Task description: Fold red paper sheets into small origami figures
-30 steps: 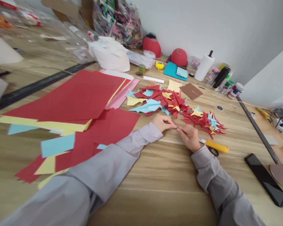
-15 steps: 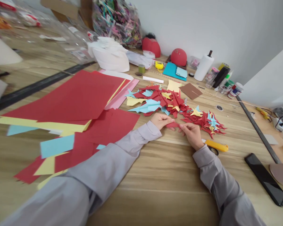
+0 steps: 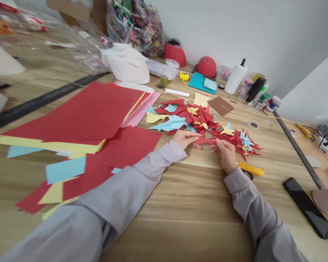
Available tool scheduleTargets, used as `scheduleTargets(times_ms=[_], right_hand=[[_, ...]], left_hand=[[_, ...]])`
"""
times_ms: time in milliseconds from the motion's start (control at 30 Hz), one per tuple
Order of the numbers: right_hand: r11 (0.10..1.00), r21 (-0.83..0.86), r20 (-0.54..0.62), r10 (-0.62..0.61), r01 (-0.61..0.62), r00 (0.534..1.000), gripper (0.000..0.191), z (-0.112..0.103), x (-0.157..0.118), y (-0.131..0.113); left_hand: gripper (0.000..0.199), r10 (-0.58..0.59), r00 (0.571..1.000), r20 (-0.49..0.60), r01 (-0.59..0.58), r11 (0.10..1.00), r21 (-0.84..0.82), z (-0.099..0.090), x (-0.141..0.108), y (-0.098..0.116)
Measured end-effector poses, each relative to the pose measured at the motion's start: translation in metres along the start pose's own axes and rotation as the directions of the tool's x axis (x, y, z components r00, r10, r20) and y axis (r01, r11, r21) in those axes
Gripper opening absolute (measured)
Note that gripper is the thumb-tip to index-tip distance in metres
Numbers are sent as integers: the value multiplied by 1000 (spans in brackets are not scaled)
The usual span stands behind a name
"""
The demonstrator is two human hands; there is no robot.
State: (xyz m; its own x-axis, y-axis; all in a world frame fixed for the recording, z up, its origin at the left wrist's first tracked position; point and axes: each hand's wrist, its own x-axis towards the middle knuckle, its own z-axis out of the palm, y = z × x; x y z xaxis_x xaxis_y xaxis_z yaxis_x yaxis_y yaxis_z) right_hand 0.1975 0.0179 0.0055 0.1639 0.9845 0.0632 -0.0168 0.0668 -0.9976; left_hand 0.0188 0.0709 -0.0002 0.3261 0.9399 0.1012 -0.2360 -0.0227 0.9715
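Note:
Between my hands, just above the table, is a small folded piece of red paper [image 3: 203, 140]. My left hand [image 3: 186, 138] pinches its left end between thumb and fingers. At its right end, my right hand [image 3: 225, 151] grips it with thumb and forefinger. My fingertips cover part of the paper, so its full shape is hidden. Just beyond my hands lies a heap of folded paper pieces [image 3: 199, 115], mostly red with some blue and yellow. A second heap, of pointed paper stars [image 3: 242, 141], lies to its right.
Large red paper sheets [image 3: 76, 112] and loose coloured pieces cover the left side. A yellow box cutter [image 3: 251, 169] lies by my right wrist, a black phone [image 3: 307, 207] farther right. A white paper roll [image 3: 235, 78], a tape measure [image 3: 184, 75] and jars stand along the back.
My right hand has shifted slightly right and turned more upright. More of the red paper now shows between my hands. My left hand stays almost where it was.

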Motion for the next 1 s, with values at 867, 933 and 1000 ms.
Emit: scheduleTargets(times_ms=[867,933,1000], right_hand=[[985,150,-102,-73,87,992,41,-2,1,3],[989,100,-76,-101,109,992,45,-1,-1,2],[991,48,-37,-125,127,991,48,0,-2,2]], left_hand=[[47,-84,989,-118,65,986,-156,-4,5,-5],[48,-86,990,-109,69,986,-155,-4,5,-5],[47,-85,991,-98,71,987,-143,-4,4,-4]])
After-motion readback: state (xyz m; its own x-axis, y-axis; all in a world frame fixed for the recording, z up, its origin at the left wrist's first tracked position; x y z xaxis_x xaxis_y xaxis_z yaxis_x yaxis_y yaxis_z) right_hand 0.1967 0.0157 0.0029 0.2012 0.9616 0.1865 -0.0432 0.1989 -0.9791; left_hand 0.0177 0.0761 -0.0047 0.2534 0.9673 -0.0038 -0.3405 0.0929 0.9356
